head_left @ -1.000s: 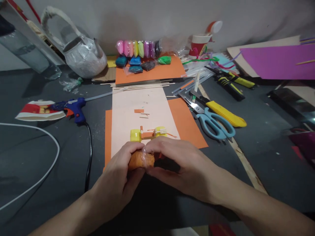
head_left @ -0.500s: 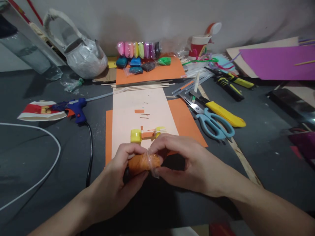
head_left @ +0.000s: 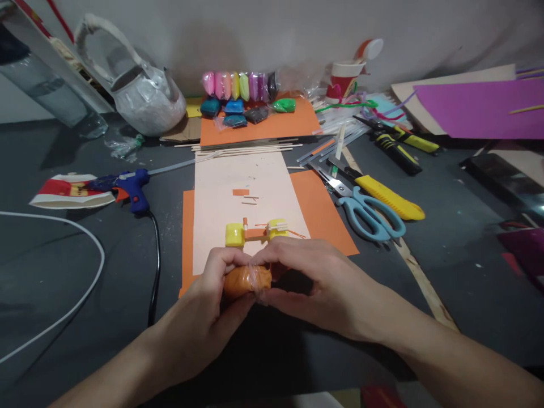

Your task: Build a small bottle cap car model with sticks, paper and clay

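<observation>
An orange lump of modelling clay (head_left: 238, 282) in a clear plastic wrapper is held over the near edge of the table. My left hand (head_left: 212, 300) is closed round its left end, thumb below and fingers above. My right hand (head_left: 310, 277) pinches the clear wrapper (head_left: 254, 279) at the right end, where some orange clay is bare. Just beyond my hands, two yellow blocks (head_left: 234, 234) joined by an orange strip (head_left: 256, 233) rest on a cream sheet (head_left: 221, 175). Thin sticks lie across the right block.
A blue glue gun (head_left: 135, 190) with a black cord lies left, near a silver kettle (head_left: 147, 102). Blue-handled scissors (head_left: 369, 215), a yellow cutter knife (head_left: 389, 197) and pliers (head_left: 395, 150) lie right. Wrapped coloured clay packs (head_left: 233, 107) sit at the back on orange sheets.
My right hand has shifted slightly left, pushing the wrapper along the clay, so more bare clay shows at the right end. My left hand has barely moved.
</observation>
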A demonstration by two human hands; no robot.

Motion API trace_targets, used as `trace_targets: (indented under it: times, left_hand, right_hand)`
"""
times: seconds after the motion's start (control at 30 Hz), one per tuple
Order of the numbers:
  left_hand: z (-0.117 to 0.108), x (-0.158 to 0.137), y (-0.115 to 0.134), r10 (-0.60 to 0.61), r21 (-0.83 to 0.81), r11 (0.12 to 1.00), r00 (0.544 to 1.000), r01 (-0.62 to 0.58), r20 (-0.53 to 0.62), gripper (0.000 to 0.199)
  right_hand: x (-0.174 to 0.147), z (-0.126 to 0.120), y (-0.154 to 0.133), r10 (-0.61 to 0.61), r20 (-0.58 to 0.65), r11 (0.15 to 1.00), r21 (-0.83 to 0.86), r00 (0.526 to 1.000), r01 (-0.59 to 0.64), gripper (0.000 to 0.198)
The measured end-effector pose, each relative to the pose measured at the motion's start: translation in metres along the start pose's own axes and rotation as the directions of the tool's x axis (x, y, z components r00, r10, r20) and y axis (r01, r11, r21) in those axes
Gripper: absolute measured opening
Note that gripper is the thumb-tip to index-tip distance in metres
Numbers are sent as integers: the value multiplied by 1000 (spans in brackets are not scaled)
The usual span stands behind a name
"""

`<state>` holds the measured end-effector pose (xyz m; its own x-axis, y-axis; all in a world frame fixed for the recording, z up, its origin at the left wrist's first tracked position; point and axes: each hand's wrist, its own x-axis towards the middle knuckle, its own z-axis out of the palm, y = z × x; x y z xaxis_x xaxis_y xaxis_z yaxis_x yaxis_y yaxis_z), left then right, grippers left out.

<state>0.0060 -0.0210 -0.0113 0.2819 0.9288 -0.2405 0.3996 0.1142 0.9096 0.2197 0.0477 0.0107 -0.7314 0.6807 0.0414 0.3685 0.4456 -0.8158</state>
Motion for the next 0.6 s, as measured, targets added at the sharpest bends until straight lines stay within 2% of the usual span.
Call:
trace_targets:
  times: [0.13, 0.23, 0.37, 0.5, 0.6]
  left_hand:
    - [1, -1, 2, 48, -52, 997, 999, -50, -23, 26]
    - [0, -1, 3, 85, -77, 993, 995, -89, -47, 25]
    - [-1, -1, 3, 74, -141, 987, 995, -82, -59, 25]
    - [-1, -1, 9, 15, -362, 931, 998, -34, -55, 19]
    - [0, 0, 12, -19, -561, 828, 1000, 6, -17, 18]
  right_hand:
    - [0, -2, 0, -31, -39, 997, 68, 999, 34, 31]
    - [0, -3, 0, -75, -80, 997, 15, 994, 76, 30]
    - [0, -3, -2, -140, -127, 990, -25, 982, 138, 25]
    - [-1, -4, -3, -221, -250, 971, 31, 943, 236, 21]
    - [0, -4, 0, -307, -276, 946, 15, 911, 323, 21]
